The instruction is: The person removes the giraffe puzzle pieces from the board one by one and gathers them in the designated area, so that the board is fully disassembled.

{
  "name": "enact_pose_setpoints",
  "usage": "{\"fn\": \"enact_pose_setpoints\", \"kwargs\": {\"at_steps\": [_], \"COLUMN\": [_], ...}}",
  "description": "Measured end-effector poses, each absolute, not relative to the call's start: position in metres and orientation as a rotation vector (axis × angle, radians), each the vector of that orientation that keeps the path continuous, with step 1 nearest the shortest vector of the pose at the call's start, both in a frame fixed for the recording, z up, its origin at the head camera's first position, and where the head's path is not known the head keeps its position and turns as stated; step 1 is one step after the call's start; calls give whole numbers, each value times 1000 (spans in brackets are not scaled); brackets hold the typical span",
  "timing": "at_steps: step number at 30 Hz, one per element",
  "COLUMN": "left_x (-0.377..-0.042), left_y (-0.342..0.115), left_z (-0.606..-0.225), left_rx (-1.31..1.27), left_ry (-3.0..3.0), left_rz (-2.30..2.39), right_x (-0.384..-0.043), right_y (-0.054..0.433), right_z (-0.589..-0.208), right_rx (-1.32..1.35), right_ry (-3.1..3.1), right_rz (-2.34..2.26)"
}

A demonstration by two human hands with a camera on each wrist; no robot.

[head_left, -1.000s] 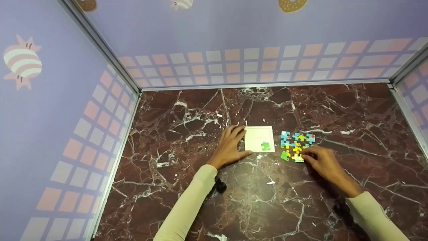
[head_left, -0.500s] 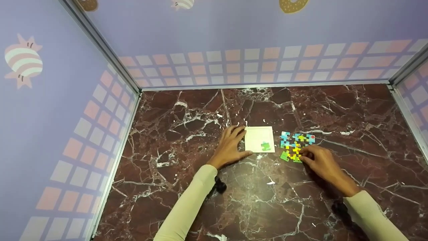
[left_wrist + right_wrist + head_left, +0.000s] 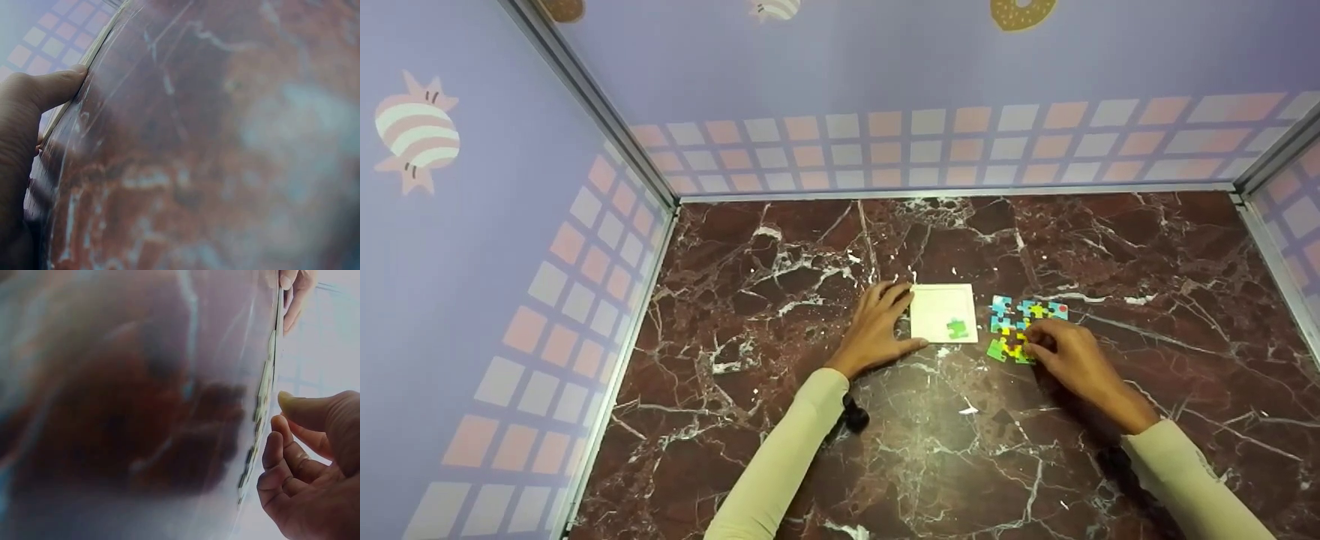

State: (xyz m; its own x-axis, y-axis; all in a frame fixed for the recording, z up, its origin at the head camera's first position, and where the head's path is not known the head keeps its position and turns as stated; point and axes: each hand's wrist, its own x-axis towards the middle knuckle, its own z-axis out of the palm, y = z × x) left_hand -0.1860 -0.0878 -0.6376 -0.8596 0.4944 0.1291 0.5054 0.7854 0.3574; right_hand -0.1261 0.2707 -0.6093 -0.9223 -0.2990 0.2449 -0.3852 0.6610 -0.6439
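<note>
A square pale wooden puzzle board (image 3: 943, 304) lies in the middle of the table, with one green puzzle piece (image 3: 957, 328) in its lower right corner. My left hand (image 3: 874, 330) holds the board at its left side, thumb by the near edge and fingertips by the far left corner. Several bright jigsaw pieces (image 3: 1001, 323) lie in a loose group right of the board. Over the lower part of that group is my right hand (image 3: 1069, 352), thumb and index tips close together right at the yellow and green pieces. I cannot tell whether a piece is pinched; the hand hides part of the group.
The tabletop (image 3: 810, 255) is dark red with white marble veins. Lilac walls with pink and white squares enclose it at the back (image 3: 840, 142), left and right. A dark round object (image 3: 855, 418) shows at the left wrist.
My right hand has shifted slightly left over the puzzle pieces, and the lower left green piece has moved slightly left. My left hand stays at the board.
</note>
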Motion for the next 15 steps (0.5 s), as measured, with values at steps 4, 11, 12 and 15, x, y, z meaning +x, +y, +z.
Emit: {"fn": "enact_pose_setpoints", "kwargs": {"at_steps": [4, 11, 12, 15], "left_x": [-186, -185, -185, -186], "left_y": [-87, -87, -87, -87], "left_z": [-636, -636, -637, -638], "left_rx": [-825, -832, -833, -838], "left_ry": [-2943, -2945, -2944, -2942], "left_rz": [-611, -616, -616, -625], "right_x": [-131, -141, -143, -148], "right_y": [262, 244, 242, 236], "right_z": [-609, -610, -610, -609], "right_rx": [612, 660, 664, 685], "right_ry": [-2734, -2756, -2762, -2763], "right_rz": [1146, 1199, 1207, 1201]}}
